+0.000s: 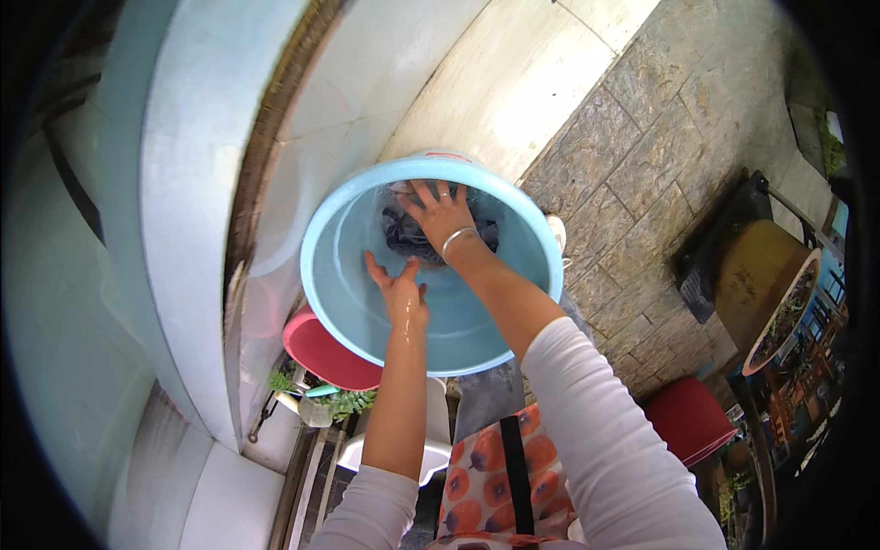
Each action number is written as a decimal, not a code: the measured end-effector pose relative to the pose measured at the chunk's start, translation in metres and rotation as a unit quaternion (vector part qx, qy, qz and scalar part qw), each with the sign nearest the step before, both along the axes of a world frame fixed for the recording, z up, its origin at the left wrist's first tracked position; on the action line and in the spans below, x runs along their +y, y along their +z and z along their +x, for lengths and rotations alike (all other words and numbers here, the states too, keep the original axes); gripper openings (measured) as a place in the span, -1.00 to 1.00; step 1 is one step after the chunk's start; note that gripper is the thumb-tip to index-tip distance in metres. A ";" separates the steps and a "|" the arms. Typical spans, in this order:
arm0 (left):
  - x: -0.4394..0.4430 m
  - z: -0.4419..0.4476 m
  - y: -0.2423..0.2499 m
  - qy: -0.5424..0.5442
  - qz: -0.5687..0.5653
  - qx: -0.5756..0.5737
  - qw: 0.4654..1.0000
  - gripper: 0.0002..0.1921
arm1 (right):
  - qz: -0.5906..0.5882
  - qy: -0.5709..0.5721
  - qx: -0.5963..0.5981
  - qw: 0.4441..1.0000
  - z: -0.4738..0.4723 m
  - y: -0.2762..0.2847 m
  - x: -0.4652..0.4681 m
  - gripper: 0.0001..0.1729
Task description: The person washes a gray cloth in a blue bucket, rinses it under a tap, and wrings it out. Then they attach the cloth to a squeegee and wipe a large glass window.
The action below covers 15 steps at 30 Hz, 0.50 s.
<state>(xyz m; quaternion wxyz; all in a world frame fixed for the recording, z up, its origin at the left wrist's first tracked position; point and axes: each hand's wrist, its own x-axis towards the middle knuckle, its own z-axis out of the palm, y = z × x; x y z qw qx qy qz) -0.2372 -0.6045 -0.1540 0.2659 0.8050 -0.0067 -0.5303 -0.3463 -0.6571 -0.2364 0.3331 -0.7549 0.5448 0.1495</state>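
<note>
Before me is a large light-blue plastic basin (pixel 323 302) with wet dark cloth (pixel 402 234) at its far side. My right hand (pixel 440 216) presses down on this cloth with fingers spread, a ring on one finger and a silver bangle at the wrist. Wet and holding nothing, my left hand (pixel 402 292) hovers inside the basin, nearer to me than the cloth, fingers apart. Part of the cloth is hidden beneath the right hand. How deep any water is, I cannot tell.
A red basin (pixel 323 354) sits left of the blue one, beside green leaves (pixel 354 402) and a white plastic container (pixel 436 426). At right are a large planter (pixel 760 295), a red bucket (pixel 691 419) and stone paving (pixel 639 144). A pale wall (pixel 344 103) rises on the left.
</note>
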 end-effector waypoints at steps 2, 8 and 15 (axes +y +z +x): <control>0.009 -0.005 -0.022 0.053 0.034 0.066 0.996 -0.05 | 0.113 -0.013 -0.007 0.993 0.001 -0.032 0.001 -0.22; 0.017 -0.008 -0.045 0.124 0.118 0.162 0.972 -0.03 | 0.250 -0.385 0.003 0.888 0.026 -0.024 0.034 -0.29; -0.012 0.038 -0.014 0.079 -0.057 0.467 0.879 -0.14 | 0.063 -0.313 -0.228 0.920 0.024 0.172 0.061 -0.70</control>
